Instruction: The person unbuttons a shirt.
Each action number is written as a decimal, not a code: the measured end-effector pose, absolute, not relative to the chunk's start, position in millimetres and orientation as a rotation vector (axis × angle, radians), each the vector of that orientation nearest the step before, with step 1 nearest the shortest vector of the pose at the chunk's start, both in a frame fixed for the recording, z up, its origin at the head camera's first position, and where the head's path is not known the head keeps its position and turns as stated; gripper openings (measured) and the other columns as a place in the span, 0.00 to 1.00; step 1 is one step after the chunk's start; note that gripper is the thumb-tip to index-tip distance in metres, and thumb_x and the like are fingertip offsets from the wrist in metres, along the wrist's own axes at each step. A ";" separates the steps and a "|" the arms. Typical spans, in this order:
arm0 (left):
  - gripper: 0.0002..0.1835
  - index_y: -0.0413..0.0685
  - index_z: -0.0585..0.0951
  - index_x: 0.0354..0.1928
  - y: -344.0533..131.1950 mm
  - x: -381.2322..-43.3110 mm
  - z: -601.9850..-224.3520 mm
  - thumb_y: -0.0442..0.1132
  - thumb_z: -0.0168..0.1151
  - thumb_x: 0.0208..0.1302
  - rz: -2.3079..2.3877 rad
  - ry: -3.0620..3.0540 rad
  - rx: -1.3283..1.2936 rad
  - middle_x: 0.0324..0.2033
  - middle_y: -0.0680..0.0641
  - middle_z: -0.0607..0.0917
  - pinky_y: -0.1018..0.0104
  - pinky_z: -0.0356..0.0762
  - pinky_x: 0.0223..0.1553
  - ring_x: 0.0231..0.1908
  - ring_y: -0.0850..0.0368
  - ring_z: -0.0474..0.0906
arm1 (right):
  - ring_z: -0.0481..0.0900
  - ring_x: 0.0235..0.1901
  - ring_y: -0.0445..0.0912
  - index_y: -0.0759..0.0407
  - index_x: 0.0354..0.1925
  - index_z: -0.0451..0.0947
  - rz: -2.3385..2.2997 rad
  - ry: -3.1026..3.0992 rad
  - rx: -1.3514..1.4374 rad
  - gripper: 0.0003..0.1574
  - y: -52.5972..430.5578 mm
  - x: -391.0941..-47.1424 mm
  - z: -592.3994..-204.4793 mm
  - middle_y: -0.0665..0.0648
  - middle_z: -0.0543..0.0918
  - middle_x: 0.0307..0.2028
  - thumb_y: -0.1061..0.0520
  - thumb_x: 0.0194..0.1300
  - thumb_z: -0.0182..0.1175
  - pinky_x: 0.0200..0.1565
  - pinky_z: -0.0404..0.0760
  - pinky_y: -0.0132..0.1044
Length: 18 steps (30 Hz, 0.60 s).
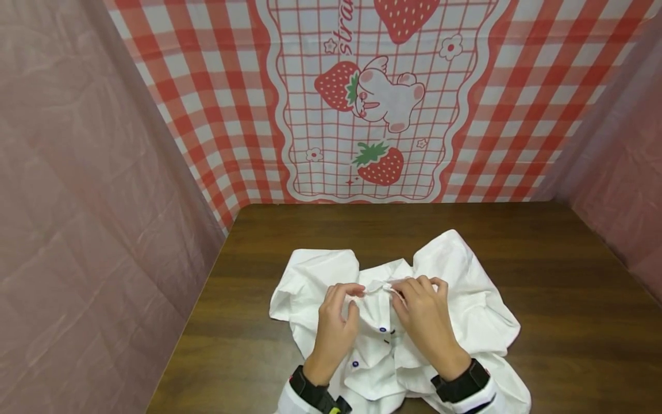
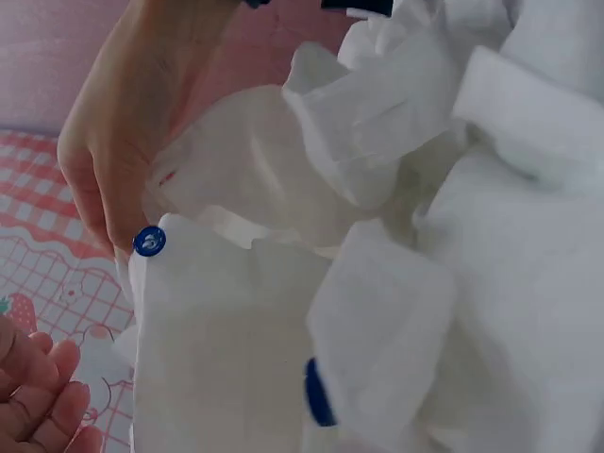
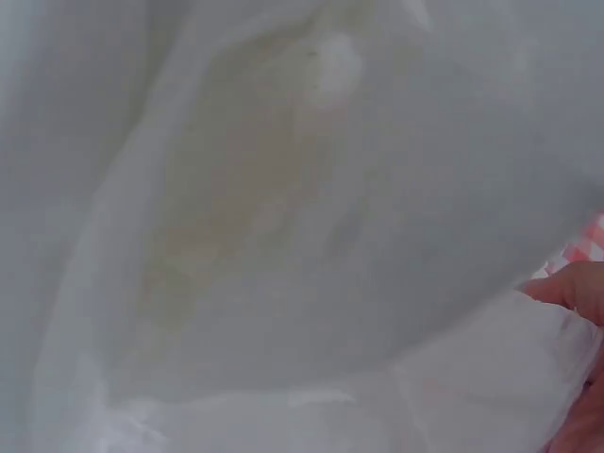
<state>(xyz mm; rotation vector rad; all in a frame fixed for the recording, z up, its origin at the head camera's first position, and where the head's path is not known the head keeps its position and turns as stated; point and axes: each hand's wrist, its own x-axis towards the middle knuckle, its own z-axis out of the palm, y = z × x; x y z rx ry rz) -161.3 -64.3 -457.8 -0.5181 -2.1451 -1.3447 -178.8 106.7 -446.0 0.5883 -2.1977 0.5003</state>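
A white shirt (image 1: 374,376) with blue buttons lies bunched on the brown table (image 1: 243,345). Near its top edge, my right hand (image 1: 426,313) pinches the cloth between thumb and fingers. The left wrist view shows the right hand (image 2: 123,142) holding the shirt's edge beside a blue button (image 2: 149,241). My left hand (image 1: 336,325) is by the left side of that same edge, thumb apart from the fingers. Seen up close, the left hand (image 2: 38,396) has loosely bent fingers with no cloth between them. White fabric (image 3: 377,236) covers most of the right wrist view.
A red-and-white checked cloth (image 1: 217,75) with strawberry prints hangs behind the table. Pinkish curtains flank both sides, one on the left (image 1: 88,201) and one on the right (image 1: 620,172). Both wrists wear black straps (image 1: 310,391).
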 end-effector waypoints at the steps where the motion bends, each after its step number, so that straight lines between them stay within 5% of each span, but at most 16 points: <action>1: 0.16 0.46 0.78 0.43 -63.4 -163.4 -456.1 0.24 0.52 0.56 -1.360 -2.157 -0.507 0.36 0.51 0.81 0.66 0.73 0.45 0.43 0.58 0.75 | 0.73 0.28 0.51 0.61 0.31 0.80 0.513 -2.201 0.583 0.07 107.0 -178.2 -444.6 0.55 0.82 0.25 0.60 0.50 0.62 0.43 0.63 0.53; 6: 0.15 0.47 0.75 0.52 -56.6 -172.0 -448.4 0.39 0.57 0.63 -1.387 -2.280 -0.542 0.49 0.48 0.80 0.58 0.70 0.56 0.55 0.54 0.72 | 0.73 0.28 0.50 0.61 0.32 0.80 0.549 -2.194 0.580 0.07 107.3 -175.2 -439.1 0.54 0.81 0.25 0.60 0.52 0.61 0.43 0.63 0.53; 10: 0.19 0.47 0.75 0.53 -49.9 -176.0 -446.7 0.49 0.58 0.64 -1.284 -2.401 -0.589 0.50 0.48 0.80 0.59 0.71 0.55 0.54 0.54 0.73 | 0.73 0.27 0.49 0.62 0.32 0.79 0.584 -2.150 0.598 0.07 106.6 -172.9 -438.1 0.55 0.81 0.24 0.62 0.49 0.61 0.42 0.63 0.53; 18: 0.10 0.45 0.79 0.41 -43.5 -177.3 -448.2 0.43 0.57 0.63 -1.120 -2.432 -0.658 0.38 0.50 0.84 0.55 0.64 0.62 0.48 0.56 0.79 | 0.73 0.26 0.47 0.63 0.32 0.80 0.668 -2.113 0.601 0.07 106.8 -168.4 -437.3 0.54 0.82 0.24 0.65 0.49 0.62 0.42 0.63 0.51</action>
